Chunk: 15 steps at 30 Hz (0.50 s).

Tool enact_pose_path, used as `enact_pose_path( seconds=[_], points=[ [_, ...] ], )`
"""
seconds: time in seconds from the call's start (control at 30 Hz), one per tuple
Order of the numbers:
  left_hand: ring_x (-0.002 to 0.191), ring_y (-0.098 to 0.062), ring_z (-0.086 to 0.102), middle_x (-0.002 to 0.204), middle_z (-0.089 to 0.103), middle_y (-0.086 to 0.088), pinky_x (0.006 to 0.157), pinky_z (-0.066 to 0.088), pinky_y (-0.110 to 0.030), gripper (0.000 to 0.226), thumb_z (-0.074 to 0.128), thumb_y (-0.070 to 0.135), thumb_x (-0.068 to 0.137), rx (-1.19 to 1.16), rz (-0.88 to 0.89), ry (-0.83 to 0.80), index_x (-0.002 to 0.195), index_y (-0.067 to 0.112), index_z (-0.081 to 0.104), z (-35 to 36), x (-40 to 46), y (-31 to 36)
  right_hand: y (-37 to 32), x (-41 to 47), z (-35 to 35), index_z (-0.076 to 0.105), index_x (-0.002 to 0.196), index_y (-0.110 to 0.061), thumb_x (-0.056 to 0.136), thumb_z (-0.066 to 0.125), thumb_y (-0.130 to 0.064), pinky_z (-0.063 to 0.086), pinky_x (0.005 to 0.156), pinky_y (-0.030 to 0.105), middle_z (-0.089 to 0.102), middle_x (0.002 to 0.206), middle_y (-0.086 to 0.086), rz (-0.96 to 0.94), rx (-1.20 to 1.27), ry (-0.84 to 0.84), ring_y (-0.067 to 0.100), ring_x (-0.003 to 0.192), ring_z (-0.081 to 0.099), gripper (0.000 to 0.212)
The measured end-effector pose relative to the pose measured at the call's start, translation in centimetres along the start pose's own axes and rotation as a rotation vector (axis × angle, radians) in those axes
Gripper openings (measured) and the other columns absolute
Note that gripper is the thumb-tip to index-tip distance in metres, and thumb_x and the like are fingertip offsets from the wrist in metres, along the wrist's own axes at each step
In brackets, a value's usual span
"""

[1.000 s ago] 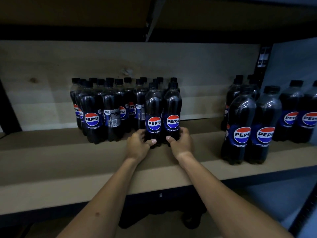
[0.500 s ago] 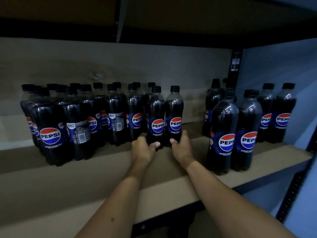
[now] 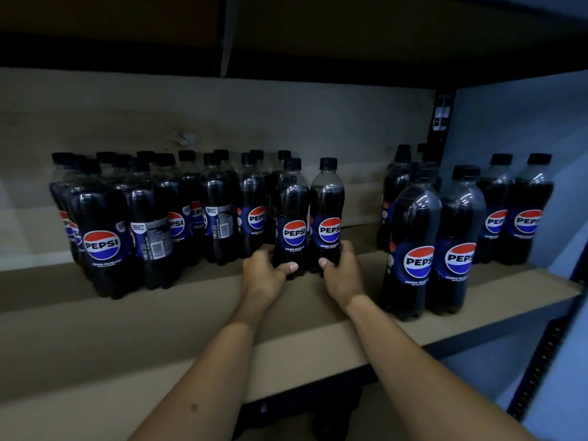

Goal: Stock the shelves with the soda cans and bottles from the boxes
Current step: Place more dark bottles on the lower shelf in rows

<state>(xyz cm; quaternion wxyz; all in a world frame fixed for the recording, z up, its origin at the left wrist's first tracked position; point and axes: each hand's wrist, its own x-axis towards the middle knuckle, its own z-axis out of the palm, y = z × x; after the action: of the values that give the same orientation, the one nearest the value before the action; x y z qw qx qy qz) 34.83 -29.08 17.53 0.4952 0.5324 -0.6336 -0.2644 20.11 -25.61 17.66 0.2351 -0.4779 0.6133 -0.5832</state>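
**Both hands on two Pepsi bottles at mid-shelf**

The left hand [image 3: 262,275] wraps its grip around the base of the left bottle [image 3: 292,214], thumb across the front. The right hand [image 3: 342,275] grasps the base of the right bottle [image 3: 327,211] the same way. The two bottles stand upright and touching on the shelf [image 3: 191,329], about midway between its front and back edges. Just to their left, a cluster of bottles [image 3: 152,218] runs toward the shelf's left end and back edge. Toward the right end stands a second group [image 3: 445,243], its two nearest bottles close to the front edge, well apart from the held pair.
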Motion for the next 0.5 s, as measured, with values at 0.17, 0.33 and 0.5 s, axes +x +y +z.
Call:
enact_pose_path(
  seconds=[0.17,0.33,0.5],
  points=[
    [0.093,-0.010,0.061,0.112,0.070,-0.010,0.086,0.047,-0.022,0.053,0.084,0.008,0.071,-0.070,0.009,-0.026,0.120,0.003,0.062,-0.4,-1.2,0.6,-0.1,-0.7,-0.6,0.045,0.134,-0.008,0.088,0.062,0.000,0.044,0.098,0.030,0.063,0.125,0.012,-0.030,-0.026,0.004,0.027,0.116,0.058,0.050],
    [0.094,-0.008,0.062,0.114,0.070,-0.010,0.085,0.047,-0.020,0.052,0.082,0.004,0.072,-0.103,0.013,-0.047,0.120,0.001,0.061,-0.8,-2.0,0.9,-0.2,-1.1,-0.9,0.046,0.134,-0.012,0.089,0.063,-0.002,0.043,0.097,0.028,0.063,0.126,0.009,-0.013,-0.016,-0.011,0.024,0.116,0.057,0.049],
    [0.094,-0.007,0.062,0.114,0.070,-0.007,0.085,0.046,-0.018,0.050,0.082,0.005,0.073,-0.094,0.039,-0.052,0.119,0.003,0.062,-0.9,-2.4,0.9,-0.3,-1.4,-1.2,0.045,0.133,-0.014,0.090,0.062,-0.003,0.039,0.094,0.026,0.062,0.125,0.007,-0.003,-0.004,-0.022,0.023,0.116,0.056,0.047]
  ],
)
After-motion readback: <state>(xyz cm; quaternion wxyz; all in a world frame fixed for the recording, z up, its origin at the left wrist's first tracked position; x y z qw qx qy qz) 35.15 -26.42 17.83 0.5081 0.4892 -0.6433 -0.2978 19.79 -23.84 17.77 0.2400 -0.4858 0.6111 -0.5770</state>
